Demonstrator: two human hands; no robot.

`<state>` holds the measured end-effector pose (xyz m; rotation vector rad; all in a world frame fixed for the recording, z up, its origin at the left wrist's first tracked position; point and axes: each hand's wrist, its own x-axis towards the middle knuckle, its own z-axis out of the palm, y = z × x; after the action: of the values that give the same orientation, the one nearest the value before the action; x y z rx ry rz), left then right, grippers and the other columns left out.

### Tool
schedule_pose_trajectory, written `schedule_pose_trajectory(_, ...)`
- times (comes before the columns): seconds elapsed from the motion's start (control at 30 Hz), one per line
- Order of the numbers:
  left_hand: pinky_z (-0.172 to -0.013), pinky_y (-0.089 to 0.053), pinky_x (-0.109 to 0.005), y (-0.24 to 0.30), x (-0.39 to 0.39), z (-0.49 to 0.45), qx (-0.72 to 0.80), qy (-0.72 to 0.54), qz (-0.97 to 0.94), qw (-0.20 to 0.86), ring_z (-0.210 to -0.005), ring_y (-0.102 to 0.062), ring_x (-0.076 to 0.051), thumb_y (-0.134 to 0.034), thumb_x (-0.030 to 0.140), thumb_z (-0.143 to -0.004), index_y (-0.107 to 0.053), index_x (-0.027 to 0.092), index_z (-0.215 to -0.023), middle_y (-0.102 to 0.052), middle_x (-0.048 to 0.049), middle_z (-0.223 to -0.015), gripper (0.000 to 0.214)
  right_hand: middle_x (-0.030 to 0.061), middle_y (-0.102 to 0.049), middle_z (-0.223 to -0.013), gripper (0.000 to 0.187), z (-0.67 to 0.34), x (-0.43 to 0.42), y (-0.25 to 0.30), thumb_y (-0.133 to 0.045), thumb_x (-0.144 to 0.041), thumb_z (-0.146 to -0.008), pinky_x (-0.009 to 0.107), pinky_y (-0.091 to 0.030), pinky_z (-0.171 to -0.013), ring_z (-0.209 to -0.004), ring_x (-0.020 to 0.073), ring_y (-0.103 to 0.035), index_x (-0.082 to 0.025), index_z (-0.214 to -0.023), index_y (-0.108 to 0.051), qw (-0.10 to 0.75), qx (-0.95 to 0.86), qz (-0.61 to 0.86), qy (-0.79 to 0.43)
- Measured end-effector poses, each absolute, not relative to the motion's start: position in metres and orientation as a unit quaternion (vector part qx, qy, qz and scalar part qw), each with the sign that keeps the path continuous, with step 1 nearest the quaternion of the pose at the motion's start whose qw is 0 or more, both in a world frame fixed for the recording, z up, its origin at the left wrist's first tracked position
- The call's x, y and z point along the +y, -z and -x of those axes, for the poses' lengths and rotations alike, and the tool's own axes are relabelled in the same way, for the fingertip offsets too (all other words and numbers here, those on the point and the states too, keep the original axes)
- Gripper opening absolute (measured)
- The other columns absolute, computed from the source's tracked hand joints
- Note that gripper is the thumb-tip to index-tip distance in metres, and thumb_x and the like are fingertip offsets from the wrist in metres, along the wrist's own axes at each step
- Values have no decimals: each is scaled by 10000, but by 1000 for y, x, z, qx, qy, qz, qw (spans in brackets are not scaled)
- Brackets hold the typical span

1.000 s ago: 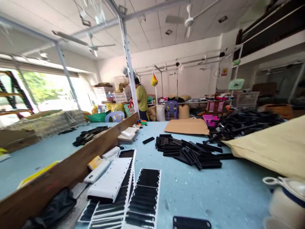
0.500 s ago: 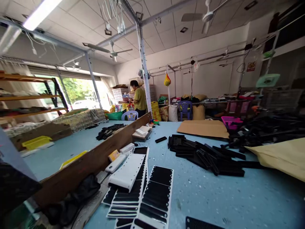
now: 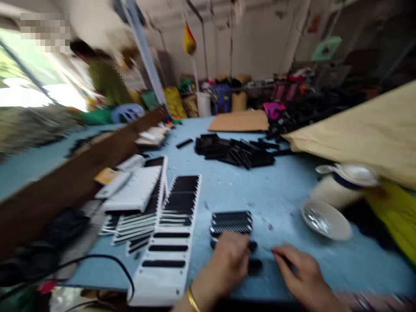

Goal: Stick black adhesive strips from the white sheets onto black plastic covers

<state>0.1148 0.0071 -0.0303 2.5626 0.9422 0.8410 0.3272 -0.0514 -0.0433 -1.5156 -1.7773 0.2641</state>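
My left hand rests knuckles-up on small black perforated plates stacked on the blue table; its fingers curl down over a plate, blurred by motion. My right hand lies just right of it, fingers bent toward a small black piece between the hands. A gold bangle circles my left wrist. White sheets with black strips lie left of my hands.
A pile of black parts lies mid-table. A white bowl and a lidded white pot stand at the right by a tan sheet. A wooden divider runs along the left. A person in a green shirt stands far left.
The view has swung down toward the near table edge. Both my hands have come into view over the small black plates; the frame is motion-blurred.
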Motion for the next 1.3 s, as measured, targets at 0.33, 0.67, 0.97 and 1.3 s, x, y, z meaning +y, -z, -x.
schedule_pose_trajectory(0.33, -752, -600, -432, 34, 19, -118, 319, -313, -871, 203, -847, -703, -263, -553, 75, -850, -614, 156, -1127, -737, -121, -969, 295, 37, -564, -598, 280, -308, -53, 19, -432, -95, -921, 303, -333, -526, -544, 158, -541, -136, -809, -686, 361, -740, 556, -112)
schedule_pose_trajectory(0.67, -734, -594, -436, 35, 17, -120, 316, -299, -872, 225, -832, -689, -258, -515, 74, -860, -623, 142, -1095, -729, -123, -942, 268, 38, -515, -604, 290, -303, -54, 19, -411, -33, -898, 335, -273, -543, -570, 171, -473, -152, -740, -622, 322, -768, 550, -68)
schedule_pose_trajectory(0.97, -721, -589, -430, 33, 16, -120, 311, -305, -874, 214, -817, -677, -253, -493, 59, -861, -611, 143, -1093, -718, -115, -934, 274, 37, -513, -609, 282, -304, -45, 12, -400, -7, -821, 334, -258, -554, -575, 164, -452, -190, -645, -522, 265, -792, 547, -59)
schedule_pose_trajectory(1.3, -691, -574, -399, 34, 15, -121, 319, -311, -867, 224, -769, -652, -234, -466, 56, -869, -621, 159, -1007, -682, -88, -839, 231, 66, -602, -646, 291, -302, -40, -2, -367, 3, -805, 336, -310, -550, -574, 189, -524, -189, -703, -560, 180, -812, 551, -69)
